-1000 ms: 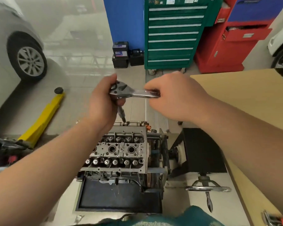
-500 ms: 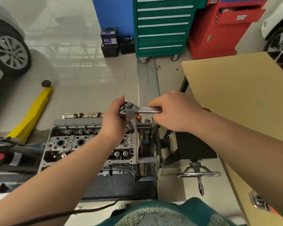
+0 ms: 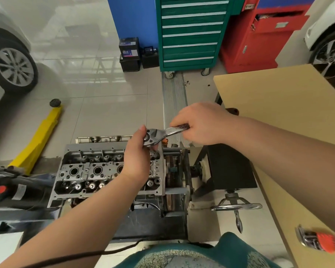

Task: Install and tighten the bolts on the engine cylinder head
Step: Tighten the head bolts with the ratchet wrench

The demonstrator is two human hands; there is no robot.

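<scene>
I see my left hand [image 3: 137, 159] cupped around the round head of the ratchet wrench [image 3: 162, 134], thumb up against its far edge, fingers curled under it, so that grip is clamped on the tool. My right hand [image 3: 201, 124] has its grip wrapped tight around the wrench handle, which runs rightward and slightly away from the head. The wrench sits over the right end of the cylinder head [image 3: 108, 171], with its socket reaching down toward the head's top face (my left hand hides the exact bolt it meets). The cylinder head lies face-up on the engine stand [image 3: 217, 171], valve springs and round bores showing. A yellow floor jack [image 3: 37, 140] lies on the floor to the left, a tan counter [image 3: 290, 109] stands to the right, and a green tool cabinet [image 3: 191, 33] stands beyond.
</scene>
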